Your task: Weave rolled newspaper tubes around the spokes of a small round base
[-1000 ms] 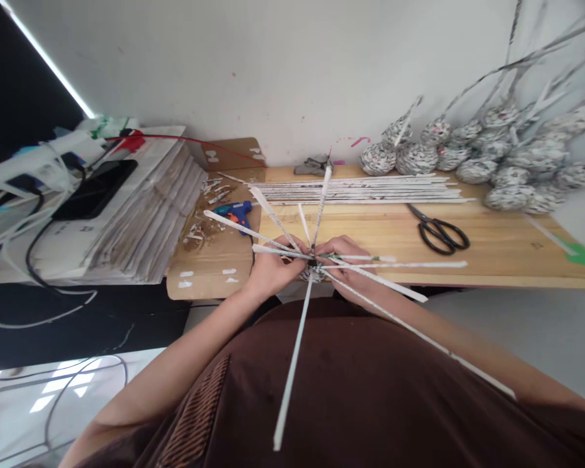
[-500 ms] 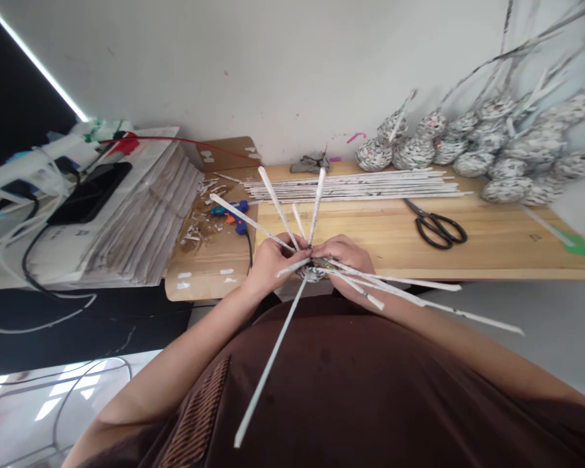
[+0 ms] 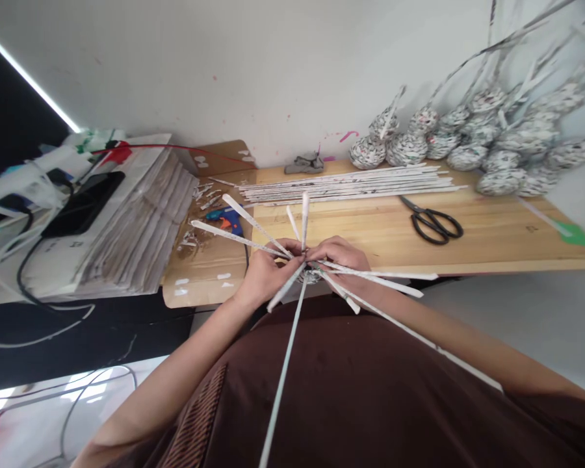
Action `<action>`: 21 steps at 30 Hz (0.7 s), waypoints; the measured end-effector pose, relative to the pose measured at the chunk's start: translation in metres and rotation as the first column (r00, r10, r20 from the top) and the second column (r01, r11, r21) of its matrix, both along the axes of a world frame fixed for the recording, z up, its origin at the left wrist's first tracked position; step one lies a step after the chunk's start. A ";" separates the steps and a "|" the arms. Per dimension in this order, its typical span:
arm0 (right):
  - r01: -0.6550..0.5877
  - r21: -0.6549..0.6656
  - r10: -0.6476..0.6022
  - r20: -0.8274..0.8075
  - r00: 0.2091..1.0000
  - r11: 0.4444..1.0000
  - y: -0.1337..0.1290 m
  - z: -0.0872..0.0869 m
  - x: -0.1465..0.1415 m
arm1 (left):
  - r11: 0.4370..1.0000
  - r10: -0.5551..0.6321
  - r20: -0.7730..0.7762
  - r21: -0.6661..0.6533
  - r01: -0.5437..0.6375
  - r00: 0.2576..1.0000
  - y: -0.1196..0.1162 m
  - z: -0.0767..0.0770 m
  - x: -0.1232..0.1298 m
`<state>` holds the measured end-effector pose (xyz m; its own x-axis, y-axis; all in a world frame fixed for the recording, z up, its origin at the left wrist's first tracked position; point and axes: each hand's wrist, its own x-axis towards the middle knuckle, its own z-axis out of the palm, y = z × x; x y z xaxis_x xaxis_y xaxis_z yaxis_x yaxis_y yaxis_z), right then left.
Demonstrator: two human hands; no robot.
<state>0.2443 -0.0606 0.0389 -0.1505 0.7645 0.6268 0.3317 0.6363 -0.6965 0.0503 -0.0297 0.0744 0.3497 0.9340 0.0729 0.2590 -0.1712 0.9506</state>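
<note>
Between my hands is a small woven paper piece [image 3: 311,276], its rolled-paper spokes fanning out in all directions. My left hand [image 3: 268,270] grips its left side, thumb and fingers pinched near the centre where the spokes meet. From the right, my right hand [image 3: 338,257] pinches the same piece near the middle. One long paper tube [image 3: 287,364] runs down over my brown clothing, and another long tube [image 3: 419,335] slants over my right forearm. Most of the woven part is hidden by my fingers.
Rolled paper tubes [image 3: 351,184] lie along the back of the wooden table [image 3: 497,244]. Black-handled scissors [image 3: 436,224] rest to the right. Several woven paper gourds [image 3: 468,156] stand by the wall. A blue glue gun [image 3: 231,220] and stacked newspapers [image 3: 141,221] are at left.
The woven piece has turned counterclockwise a little, its left spokes tipping lower. The long tube at right has swung down towards my body. Both hands stay on the piece, and the view has shifted slightly.
</note>
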 end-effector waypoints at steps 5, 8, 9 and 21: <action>0.028 -0.006 -0.028 -0.007 1.000 1.000 -0.002 0.000 0.001 | 0.999 0.017 -0.055 0.048 -0.014 0.998 0.000 0.007 -0.001; 0.098 -0.059 -0.099 -0.015 0.995 0.993 -0.006 0.000 -0.002 | 0.997 -0.029 -0.048 0.076 0.033 0.998 -0.001 0.011 -0.001; 0.118 -0.078 -0.120 -0.018 0.993 0.990 -0.007 0.000 -0.003 | 0.996 -0.044 -0.051 0.081 0.048 0.998 -0.002 0.013 -0.001; 0.152 -0.234 -0.163 -0.027 0.986 0.960 -0.010 0.006 -0.005 | 0.980 -0.070 0.067 0.190 0.056 0.995 -0.005 -0.010 0.004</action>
